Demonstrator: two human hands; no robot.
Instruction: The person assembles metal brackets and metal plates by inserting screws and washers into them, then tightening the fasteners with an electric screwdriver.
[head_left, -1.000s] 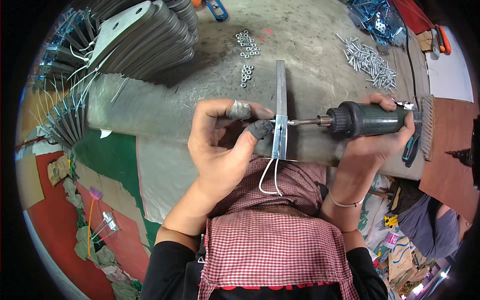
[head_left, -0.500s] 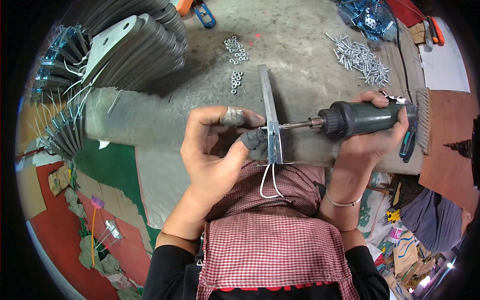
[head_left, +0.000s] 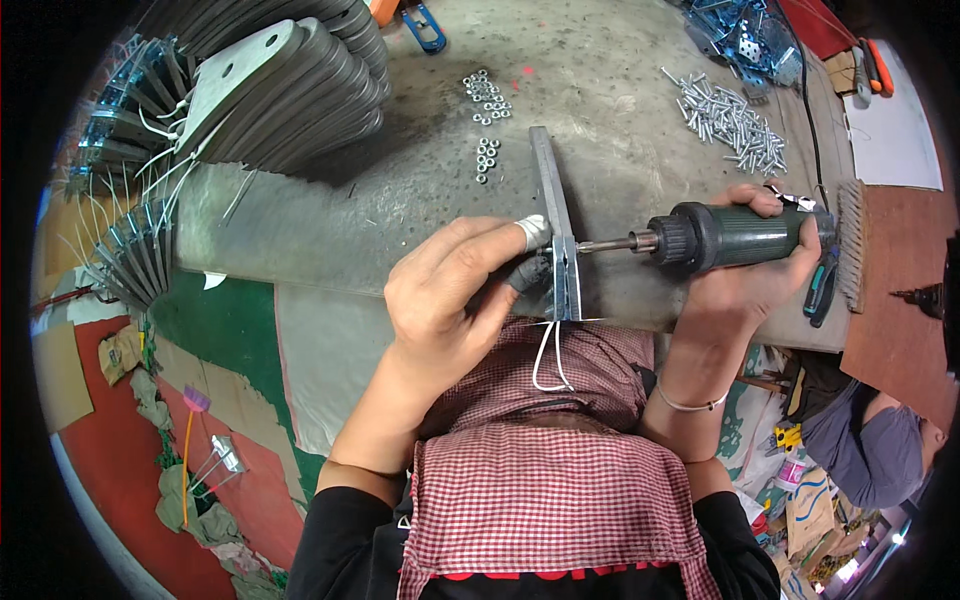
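Note:
My left hand (head_left: 455, 285) is closed at the left side of a long grey strip (head_left: 548, 180) standing on edge. Pale tape wraps one fingertip, and a dark cover sits on the thumb. Whatever lies between those fingertips is hidden. At the strip's near end is a bluish metal bracket (head_left: 566, 290), from which a white wire loop (head_left: 543, 372) hangs. My right hand (head_left: 745, 260) is wrapped around a dark green electric screwdriver (head_left: 740, 236). Its bit (head_left: 607, 244) points left and reaches the bracket's right side, where the small screw end is hard to make out.
Small nuts (head_left: 486, 155) lie in loose groups beyond my left hand. A heap of screws (head_left: 735, 125) is at the far right, near blue metal brackets (head_left: 755, 40). Stacked grey strips (head_left: 300, 90) fill the far left. A brush (head_left: 850, 240) and pliers (head_left: 822, 290) lie right of the screwdriver.
My left index finger, curled back before, now reaches to the bracket, and the hand has closed in on it. The right hand keeps its grip on the screwdriver. The whole view has shifted slightly.

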